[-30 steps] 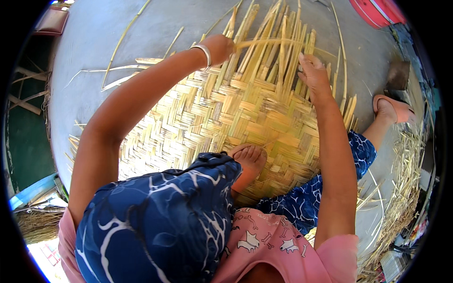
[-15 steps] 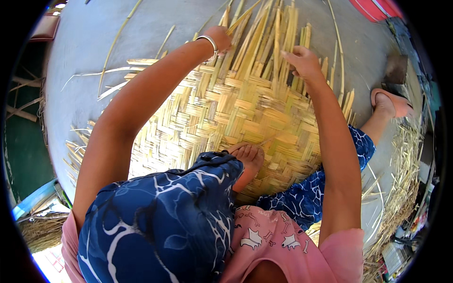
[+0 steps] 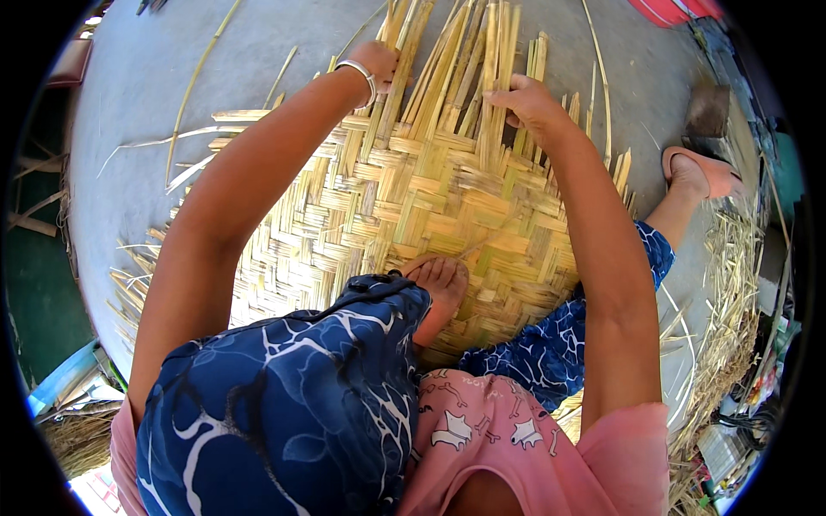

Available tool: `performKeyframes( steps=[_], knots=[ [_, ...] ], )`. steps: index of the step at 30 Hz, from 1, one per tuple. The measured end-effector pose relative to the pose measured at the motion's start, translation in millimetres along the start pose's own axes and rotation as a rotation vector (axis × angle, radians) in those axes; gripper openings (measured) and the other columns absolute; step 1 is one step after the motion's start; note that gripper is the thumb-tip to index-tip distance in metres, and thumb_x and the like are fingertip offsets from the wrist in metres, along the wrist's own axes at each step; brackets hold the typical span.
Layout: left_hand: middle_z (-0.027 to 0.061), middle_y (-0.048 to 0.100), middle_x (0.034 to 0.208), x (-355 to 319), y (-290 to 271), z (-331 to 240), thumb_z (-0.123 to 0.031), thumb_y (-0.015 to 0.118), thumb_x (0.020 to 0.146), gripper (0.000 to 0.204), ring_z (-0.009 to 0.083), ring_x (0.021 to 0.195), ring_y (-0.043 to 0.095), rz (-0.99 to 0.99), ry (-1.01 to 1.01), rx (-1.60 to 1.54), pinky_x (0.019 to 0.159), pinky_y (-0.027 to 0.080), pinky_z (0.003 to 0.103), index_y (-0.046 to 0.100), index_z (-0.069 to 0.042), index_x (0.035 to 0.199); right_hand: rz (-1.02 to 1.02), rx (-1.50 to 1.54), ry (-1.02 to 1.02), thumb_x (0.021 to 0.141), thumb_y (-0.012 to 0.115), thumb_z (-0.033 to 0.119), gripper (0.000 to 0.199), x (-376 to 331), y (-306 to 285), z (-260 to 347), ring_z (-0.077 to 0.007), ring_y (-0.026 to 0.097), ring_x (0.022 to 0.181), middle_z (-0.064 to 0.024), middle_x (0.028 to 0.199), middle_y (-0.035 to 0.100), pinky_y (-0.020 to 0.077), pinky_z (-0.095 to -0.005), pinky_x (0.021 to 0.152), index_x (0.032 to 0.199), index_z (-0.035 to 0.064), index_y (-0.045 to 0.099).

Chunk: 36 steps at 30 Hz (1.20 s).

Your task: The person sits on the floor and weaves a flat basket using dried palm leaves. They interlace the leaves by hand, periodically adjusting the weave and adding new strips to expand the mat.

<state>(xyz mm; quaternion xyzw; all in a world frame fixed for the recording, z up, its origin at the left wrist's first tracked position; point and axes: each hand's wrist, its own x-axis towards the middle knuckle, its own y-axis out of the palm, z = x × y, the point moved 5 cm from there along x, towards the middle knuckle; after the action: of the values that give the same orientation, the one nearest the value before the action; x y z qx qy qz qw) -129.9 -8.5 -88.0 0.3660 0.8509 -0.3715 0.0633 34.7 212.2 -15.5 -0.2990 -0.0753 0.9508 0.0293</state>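
A woven mat point(image 3: 439, 198) of flat yellow-green split strips lies under me, with loose strip ends point(image 3: 452, 77) fanning out from its far edge. My left hand point(image 3: 376, 65), a silver bangle at its wrist, is closed round a bundle of these strips at the far left of the fan. Farther right, my right hand point(image 3: 531, 105) grips another group of upright strips between thumb and fingers, just above the weave. My bare foot point(image 3: 441, 282) presses on the middle of the mat.
Single long strips point(image 3: 200, 77) lie on the grey floor point(image 3: 138, 90). A heap of straw-like scraps point(image 3: 727, 301) runs along the right side, below my other foot in a pink slipper point(image 3: 714, 175). A brown block point(image 3: 709, 110) stands behind it; something red point(image 3: 675, 9) shows at the top right.
My right hand has shifted left and taken hold of a group of strips, which now stand more upright. The left hand still grips its bundle. The whole view has shifted slightly.
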Motion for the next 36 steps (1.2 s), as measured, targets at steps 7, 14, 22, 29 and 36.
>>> performKeyframes(
  steps=[7,14,22,29,36],
  knots=[
    [0.0166,0.064,0.104,-58.6,-10.0,-65.0,-0.012,0.034,0.095,0.032,0.0229,0.086,0.068,-0.124,-0.36,-0.737,0.061,0.057,0.028,0.049,0.007,0.116,-0.067,0.13,0.051,0.081,0.07,0.023,0.023,1.2,-26.2,-31.0,-0.0121,0.054,0.08,0.002,0.086,0.059,0.0431,-0.0331,0.075,0.097,0.012,0.058],
    [0.0156,0.068,0.085,-62.3,-16.3,-74.5,-0.016,0.039,0.095,0.03,0.0189,0.071,0.067,-0.061,-0.392,-0.593,0.056,0.055,0.028,0.057,0.006,0.106,-0.305,-0.152,0.059,0.078,0.068,0.021,0.027,14.7,-27.5,-45.8,-0.0212,0.06,0.077,-0.0129,0.083,0.062,0.0487,-0.0371,0.066,0.09,-0.0007,0.057],
    [0.0146,0.066,0.086,-43.6,-4.2,-58.8,-0.015,0.047,0.094,0.028,0.0181,0.063,0.063,0.105,-0.362,-0.676,0.052,0.053,0.028,0.057,0.006,0.108,-0.421,-0.842,-0.11,0.078,0.064,0.028,0.038,-16.1,-13.0,-10.2,-0.0365,0.061,0.092,-0.0236,0.097,0.062,0.0478,-0.0456,0.076,0.099,-0.0024,0.056],
    [0.0129,0.064,0.095,-54.5,7.0,-81.9,-0.02,0.051,0.093,0.026,0.0188,0.074,0.063,0.086,-0.287,-0.762,0.067,0.053,0.027,0.059,0.002,0.105,-0.657,-1.014,-0.345,0.078,0.064,0.025,0.041,-42.6,-6.6,6.7,-0.0378,0.058,0.094,-0.0214,0.111,0.057,0.0491,-0.0443,0.077,0.11,0.0006,0.054],
    [0.0088,0.062,0.082,-57.4,12.2,-80.5,-0.019,0.049,0.092,0.02,0.019,0.069,0.061,0.137,-0.308,-0.91,0.057,0.052,0.033,0.058,-0.002,0.096,-0.325,-0.809,-0.337,0.079,0.063,0.019,0.048,6.0,-10.9,-2.0,-0.0296,0.061,0.095,-0.0169,0.119,0.055,0.0494,-0.0384,0.078,0.12,-0.0006,0.05]
  ],
)
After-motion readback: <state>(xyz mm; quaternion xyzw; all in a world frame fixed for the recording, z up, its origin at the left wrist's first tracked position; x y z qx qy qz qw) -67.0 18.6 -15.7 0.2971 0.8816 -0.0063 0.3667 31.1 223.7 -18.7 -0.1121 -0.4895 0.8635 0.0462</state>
